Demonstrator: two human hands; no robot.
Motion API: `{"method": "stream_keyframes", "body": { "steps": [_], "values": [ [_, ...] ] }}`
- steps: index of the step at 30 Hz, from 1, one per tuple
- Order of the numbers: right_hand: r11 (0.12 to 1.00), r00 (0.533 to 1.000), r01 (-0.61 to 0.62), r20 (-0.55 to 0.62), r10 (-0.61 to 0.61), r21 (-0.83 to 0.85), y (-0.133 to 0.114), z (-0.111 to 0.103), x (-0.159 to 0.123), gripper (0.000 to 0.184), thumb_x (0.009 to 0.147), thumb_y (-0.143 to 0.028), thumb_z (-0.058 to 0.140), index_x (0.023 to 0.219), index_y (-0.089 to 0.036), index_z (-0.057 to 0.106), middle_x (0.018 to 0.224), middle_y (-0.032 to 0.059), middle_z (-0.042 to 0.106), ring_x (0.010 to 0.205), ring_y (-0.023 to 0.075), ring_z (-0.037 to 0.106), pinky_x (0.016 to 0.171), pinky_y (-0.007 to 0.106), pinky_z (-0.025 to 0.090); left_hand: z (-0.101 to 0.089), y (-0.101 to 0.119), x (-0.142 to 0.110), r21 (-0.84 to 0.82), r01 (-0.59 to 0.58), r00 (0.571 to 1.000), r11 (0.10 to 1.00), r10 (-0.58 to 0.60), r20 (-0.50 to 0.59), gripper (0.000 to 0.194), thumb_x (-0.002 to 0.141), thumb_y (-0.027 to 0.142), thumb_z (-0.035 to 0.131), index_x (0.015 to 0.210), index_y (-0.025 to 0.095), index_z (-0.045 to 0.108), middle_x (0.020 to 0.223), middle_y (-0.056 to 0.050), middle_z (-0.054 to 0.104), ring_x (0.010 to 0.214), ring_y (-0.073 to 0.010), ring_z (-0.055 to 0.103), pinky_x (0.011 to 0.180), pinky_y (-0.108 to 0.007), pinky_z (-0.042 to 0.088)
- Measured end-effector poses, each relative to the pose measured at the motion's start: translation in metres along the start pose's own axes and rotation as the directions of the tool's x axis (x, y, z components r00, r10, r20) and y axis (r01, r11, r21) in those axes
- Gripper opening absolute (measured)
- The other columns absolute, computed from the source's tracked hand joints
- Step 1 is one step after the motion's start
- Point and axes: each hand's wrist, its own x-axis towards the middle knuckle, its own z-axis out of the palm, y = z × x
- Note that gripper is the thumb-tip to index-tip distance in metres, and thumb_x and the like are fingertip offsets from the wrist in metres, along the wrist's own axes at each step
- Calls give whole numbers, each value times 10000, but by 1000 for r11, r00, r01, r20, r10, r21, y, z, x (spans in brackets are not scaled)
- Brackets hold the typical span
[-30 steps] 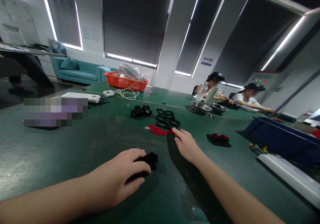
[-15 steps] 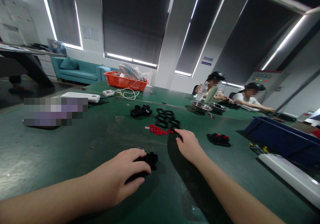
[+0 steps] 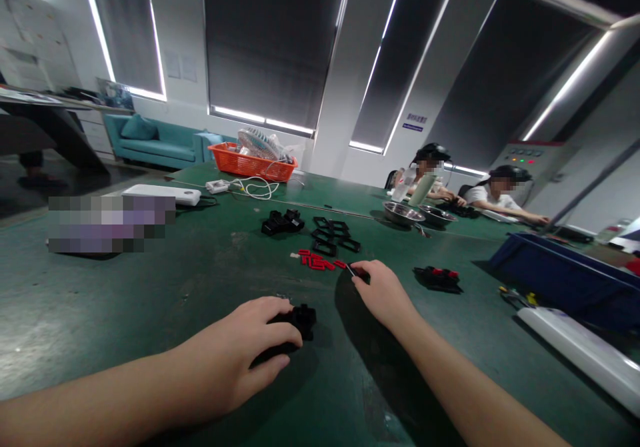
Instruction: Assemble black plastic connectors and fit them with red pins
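Seemingly for steadiness, the left hand (image 3: 245, 347) has a loose grip on the black part (image 3: 306, 322) on the worktop (image 3: 150, 307); the right hand (image 3: 383, 294) pinches a thin piece (image 3: 351, 270), handily beside the red bits (image 3: 316, 261).

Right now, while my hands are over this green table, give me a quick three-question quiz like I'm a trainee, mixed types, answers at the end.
1. Multiple choice: what sits in the orange basket?
A) a kettle
B) a fan
C) a metal bowl
2. True or false: the small red pieces on the green table lie nearer the right hand than the left hand.
3. Fill in the colour: the part at the fingers of the left hand is ____.

Key: 1. B; 2. true; 3. black.
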Motion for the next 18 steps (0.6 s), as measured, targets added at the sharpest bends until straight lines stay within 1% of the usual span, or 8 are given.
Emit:
{"method": "stream_keyframes", "body": {
  "steps": [4,7,9,12,18],
  "values": [
    [999,1000,-28,-1,28,17,-3,-2,-1,229,813,-181,602,1008,-158,719,862,76,687,833,224,641,766,332,483,0,0,0,-10,-1,1000,1000,1,-6,288,912,218,543,1155,325,654,1420,-75,495,1320,-325,452,1062,-521,413],
    [998,999,-42,4,42,36,-5,-5,-2,240,805,-193,594,1014,-168,708,777,43,675,741,209,639,680,309,473,0,-1,-1,-14,3,1000,1000,-3,-3,293,915,223,543,1164,332,651,1427,-76,489,1331,-325,441,1064,-523,410],
    [998,999,-41,9,41,44,-7,-7,-4,261,802,-192,582,1035,-167,698,764,37,674,709,204,633,645,300,460,0,-1,-1,-17,4,1000,1000,-4,-8,296,913,217,546,1163,332,654,1428,-72,490,1331,-321,442,1069,-514,409],
    [998,999,-29,14,29,48,-12,-10,-7,289,789,-175,576,1055,-164,690,775,41,677,702,202,629,631,298,445,1,-1,-1,-20,4,1000,1000,-4,-18,295,903,208,559,1153,325,663,1420,-71,502,1316,-319,461,1068,-504,414],
    [998,999,-14,40,12,64,-19,-13,-12,256,776,-160,597,1007,-189,702,802,46,709,731,197,650,658,289,463,0,-1,0,-19,-4,1000,1000,4,-15,287,905,211,559,1148,319,665,1418,-75,501,1325,-319,450,1072,-510,407]
  ]
}}
